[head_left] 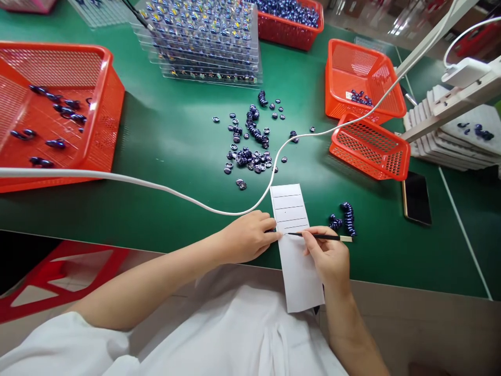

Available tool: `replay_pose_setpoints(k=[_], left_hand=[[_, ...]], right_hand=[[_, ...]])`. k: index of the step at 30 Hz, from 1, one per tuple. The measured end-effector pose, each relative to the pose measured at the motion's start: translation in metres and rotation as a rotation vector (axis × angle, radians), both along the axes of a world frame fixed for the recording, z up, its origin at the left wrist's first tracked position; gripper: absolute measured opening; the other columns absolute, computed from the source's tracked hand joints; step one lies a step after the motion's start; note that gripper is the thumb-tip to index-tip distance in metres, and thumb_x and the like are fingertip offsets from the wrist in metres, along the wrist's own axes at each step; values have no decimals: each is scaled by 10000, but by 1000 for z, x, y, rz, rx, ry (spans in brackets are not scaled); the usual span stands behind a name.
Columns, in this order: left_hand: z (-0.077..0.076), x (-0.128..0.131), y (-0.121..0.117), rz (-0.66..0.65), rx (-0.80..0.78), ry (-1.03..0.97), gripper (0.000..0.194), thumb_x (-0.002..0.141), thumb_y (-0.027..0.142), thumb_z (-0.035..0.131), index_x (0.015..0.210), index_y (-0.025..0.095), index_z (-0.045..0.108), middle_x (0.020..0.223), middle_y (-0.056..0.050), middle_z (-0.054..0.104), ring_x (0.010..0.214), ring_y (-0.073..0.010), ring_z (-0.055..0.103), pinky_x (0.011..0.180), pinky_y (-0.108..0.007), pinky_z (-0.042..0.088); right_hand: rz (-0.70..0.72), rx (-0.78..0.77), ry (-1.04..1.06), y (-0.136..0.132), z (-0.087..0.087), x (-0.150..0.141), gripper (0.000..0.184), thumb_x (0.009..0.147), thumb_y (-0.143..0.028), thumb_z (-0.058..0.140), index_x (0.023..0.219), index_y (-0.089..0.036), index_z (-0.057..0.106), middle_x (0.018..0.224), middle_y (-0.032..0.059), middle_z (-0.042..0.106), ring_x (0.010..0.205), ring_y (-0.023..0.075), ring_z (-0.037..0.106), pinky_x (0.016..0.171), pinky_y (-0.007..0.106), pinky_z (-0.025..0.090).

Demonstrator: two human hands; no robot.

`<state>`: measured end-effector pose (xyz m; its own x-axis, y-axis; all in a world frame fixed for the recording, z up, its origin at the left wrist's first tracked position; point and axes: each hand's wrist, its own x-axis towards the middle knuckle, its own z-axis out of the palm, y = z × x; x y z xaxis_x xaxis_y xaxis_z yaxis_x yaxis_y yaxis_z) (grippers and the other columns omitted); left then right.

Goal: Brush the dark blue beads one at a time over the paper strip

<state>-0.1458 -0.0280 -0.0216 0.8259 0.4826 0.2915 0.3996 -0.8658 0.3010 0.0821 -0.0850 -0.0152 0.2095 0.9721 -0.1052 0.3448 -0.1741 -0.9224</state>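
My right hand [329, 256] grips a thin, black, pen-like tool [327, 237] with a pale end, held nearly level over a white strip of paper [301, 282]. Dark lines cross the upper part of the strip, and its lower end hangs past the table edge. At the strip's left edge, my left hand [250, 237] is closed, its fingertips close to the tool's tip. A small dark bit shows between those fingers, too hidden to name. Shiny dark-blue beads [254, 156] lie loose and in short rows beyond my hands. More beads [346, 219] lie right of my right hand.
A white cable [188, 198] crosses the table just past my left hand. Red baskets stand left [105, 104], right [332, 78] and at the back [309, 36]. Stacked clear trays [211, 62] hold beads. A phone [417, 198] and white pads [442, 141] lie right.
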Motion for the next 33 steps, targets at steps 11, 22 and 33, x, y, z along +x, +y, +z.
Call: replay_pose_setpoints(k=[11, 22, 33], left_hand=[[-1, -1, -1, 12, -16, -4, 255, 953, 127, 470, 1066, 178, 693, 882, -89, 637, 754, -205, 549, 674, -339, 441], [5, 8, -9, 365, -547, -353, 101, 907, 218, 687, 996, 171, 690, 864, -25, 730, 740, -134, 679, 693, -235, 551], [15, 70, 13, 308, -840, -486, 38, 842, 200, 721, 835, 163, 730, 788, -19, 744, 687, -119, 653, 669, -230, 545]], right_hand=[[-1, 76, 72, -4, -3, 2, 185, 859, -369, 733, 878, -186, 715, 647, -8, 683, 463, 103, 590, 452, 226, 495], [-237, 204, 210, -15, -7, 21, 181, 830, -346, 768, 850, -171, 727, 686, 22, 715, 476, 109, 590, 469, 250, 483], [-470, 405, 353, -12, -15, 31, 178, 826, -319, 765, 825, -170, 668, 815, 52, 761, 451, 95, 580, 459, 257, 480]])
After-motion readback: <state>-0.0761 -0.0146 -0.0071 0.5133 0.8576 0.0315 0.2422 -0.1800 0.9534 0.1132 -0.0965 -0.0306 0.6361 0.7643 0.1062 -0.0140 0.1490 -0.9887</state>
